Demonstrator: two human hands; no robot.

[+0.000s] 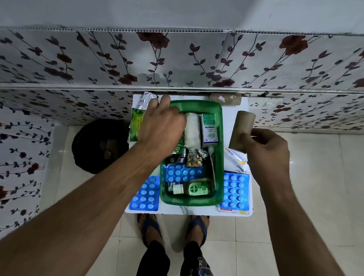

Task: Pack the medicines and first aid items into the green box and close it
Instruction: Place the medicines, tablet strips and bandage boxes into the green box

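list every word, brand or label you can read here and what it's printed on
"Optibex": white and teal carton in the green box.
"Dettol": amber bottle at the box's near end.
Too blurred to read: red lettering on the tube right of the box, the green packet to its left, and the small white-capped bottle.

Your head camera gives you a dim, cool, bluish picture with soft, even light and no hard shadows. The wide lens bends straight lines: the top edge of the floral wall panel (pixel 183 56) curves and tilts toward the corners. A faint sheen lies on that panel and on the pale floor tiles (pixel 304 192). The centre is fairly sharp, and you can read the label on the white carton (pixel 209 129). Both forearms soften toward the bottom edge.
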